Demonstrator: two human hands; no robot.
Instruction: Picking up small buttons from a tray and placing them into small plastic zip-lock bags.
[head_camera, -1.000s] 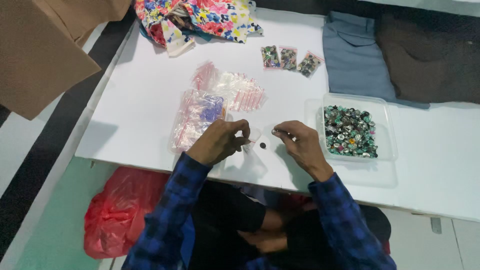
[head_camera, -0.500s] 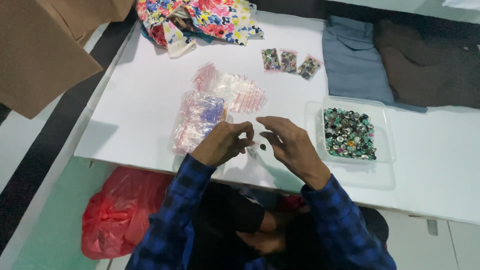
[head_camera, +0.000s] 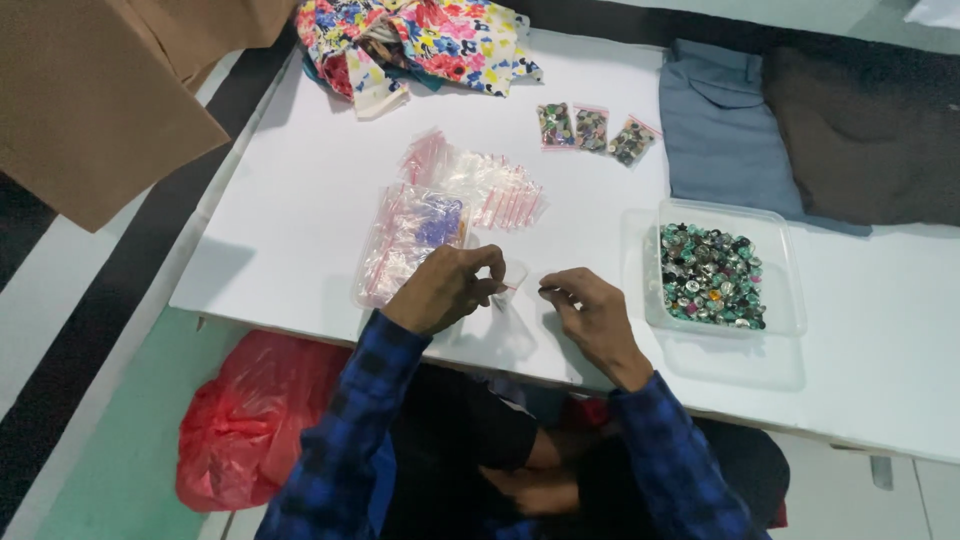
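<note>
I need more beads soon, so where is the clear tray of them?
In the head view the clear tray of beads sits on the white table, just right of the right hand, in front of the folded blue cloth.

- A small clear zip bag (head_camera: 510, 284) sits near the white table's (head_camera: 300, 200) front edge, pinched by the left hand (head_camera: 440, 290) and right hand (head_camera: 590, 315).
- A pile of empty clear bags (head_camera: 450, 205) with red strips lies mid-table.
- Three small filled bags (head_camera: 590, 130) lie toward the back edge.
- A clear plastic tub (head_camera: 725, 265) stands at the right.
</note>
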